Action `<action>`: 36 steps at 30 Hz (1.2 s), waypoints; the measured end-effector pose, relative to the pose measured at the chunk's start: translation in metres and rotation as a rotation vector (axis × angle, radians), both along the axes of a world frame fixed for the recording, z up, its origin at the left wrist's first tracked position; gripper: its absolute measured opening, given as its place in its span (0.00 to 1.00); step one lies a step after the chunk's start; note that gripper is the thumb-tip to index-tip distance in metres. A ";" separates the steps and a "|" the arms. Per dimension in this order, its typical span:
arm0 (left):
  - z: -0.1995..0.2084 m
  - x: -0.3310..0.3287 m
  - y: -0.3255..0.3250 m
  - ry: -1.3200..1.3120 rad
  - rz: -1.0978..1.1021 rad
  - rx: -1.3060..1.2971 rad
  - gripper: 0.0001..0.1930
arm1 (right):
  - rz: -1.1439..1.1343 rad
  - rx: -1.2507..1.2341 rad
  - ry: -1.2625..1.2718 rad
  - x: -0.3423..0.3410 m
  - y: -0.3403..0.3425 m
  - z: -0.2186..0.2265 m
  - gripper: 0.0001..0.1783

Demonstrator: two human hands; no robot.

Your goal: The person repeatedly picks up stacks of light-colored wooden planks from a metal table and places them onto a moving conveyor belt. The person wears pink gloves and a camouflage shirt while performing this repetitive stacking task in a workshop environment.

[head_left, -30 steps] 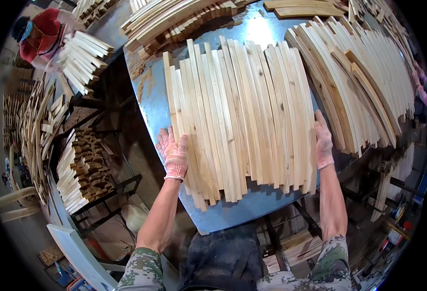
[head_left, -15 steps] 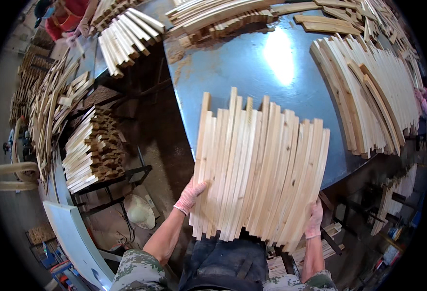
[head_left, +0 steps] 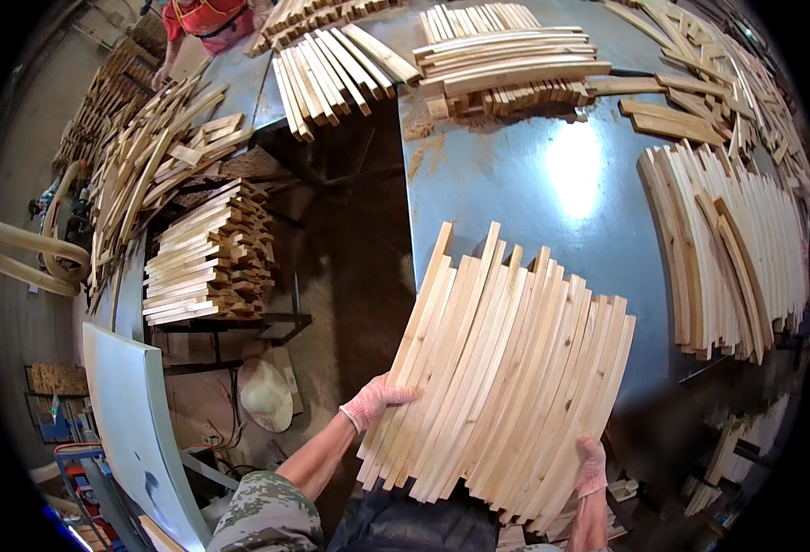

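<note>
A broad row of pale wooden strips (head_left: 506,377), packed side by side with uneven ends, is squeezed between my two gloved hands in front of my body. My left hand (head_left: 379,402) closes on the row's left side, its thumb lying over the outer strips. On the opposite side my right hand (head_left: 591,467) grips the outermost strip low down, its fingers partly hidden. The row's far ends overlap the near left part of the blue-grey metal table (head_left: 488,193); whether they touch it I cannot tell.
Curved strips (head_left: 727,248) lie in a batch on the table's right side. Further stacks (head_left: 515,60) stand at the back. Left of a dark gap, a rack holds a wood pile (head_left: 207,258) near a pale panel (head_left: 138,432). Another person (head_left: 207,23) stands at the far left.
The view has swung left, so the surroundings sit further right and lower. The strips, still between both hands, now lean more to the right at their far ends.
</note>
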State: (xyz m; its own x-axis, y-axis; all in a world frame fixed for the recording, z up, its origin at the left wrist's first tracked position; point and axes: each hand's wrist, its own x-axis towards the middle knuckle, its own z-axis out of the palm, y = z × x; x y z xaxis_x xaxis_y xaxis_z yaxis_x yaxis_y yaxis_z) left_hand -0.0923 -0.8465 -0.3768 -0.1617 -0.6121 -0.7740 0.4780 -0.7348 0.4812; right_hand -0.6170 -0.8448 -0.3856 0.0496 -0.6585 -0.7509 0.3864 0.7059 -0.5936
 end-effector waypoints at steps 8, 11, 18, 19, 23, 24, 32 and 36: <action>0.048 0.013 0.034 -0.138 0.077 -0.101 0.34 | 0.139 -0.024 -0.175 0.012 -0.034 0.029 0.47; 0.089 0.020 0.044 -0.178 0.165 -0.155 0.31 | 0.201 -0.080 -0.156 0.052 -0.060 0.081 0.49; 0.098 0.030 0.090 -0.060 0.318 -0.126 0.36 | 0.365 -0.169 -0.063 0.066 -0.088 0.120 0.45; 0.100 0.030 0.093 -0.088 0.316 -0.132 0.37 | 0.381 -0.186 -0.055 0.062 -0.088 0.123 0.47; 0.109 0.027 0.101 -0.062 0.331 -0.159 0.38 | 0.407 -0.232 -0.056 0.077 -0.097 0.161 0.49; 0.110 0.025 0.107 -0.059 0.353 -0.169 0.37 | 0.401 -0.237 -0.054 0.085 -0.098 0.179 0.48; 0.180 0.039 0.149 -0.112 0.513 -0.265 0.30 | 0.532 -0.459 0.054 0.140 -0.115 0.252 0.40; 0.189 0.046 0.206 -0.099 0.679 -0.357 0.29 | 0.740 -0.553 0.018 0.163 -0.136 0.264 0.43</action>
State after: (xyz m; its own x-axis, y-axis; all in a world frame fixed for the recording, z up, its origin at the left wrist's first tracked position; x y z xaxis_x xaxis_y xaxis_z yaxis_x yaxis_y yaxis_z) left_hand -0.0464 -0.6402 -0.1874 0.3984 -0.7675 -0.5022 0.7105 -0.0881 0.6982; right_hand -0.4538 -0.9811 -0.1213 0.5920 -0.7290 -0.3436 -0.0627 0.3834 -0.9215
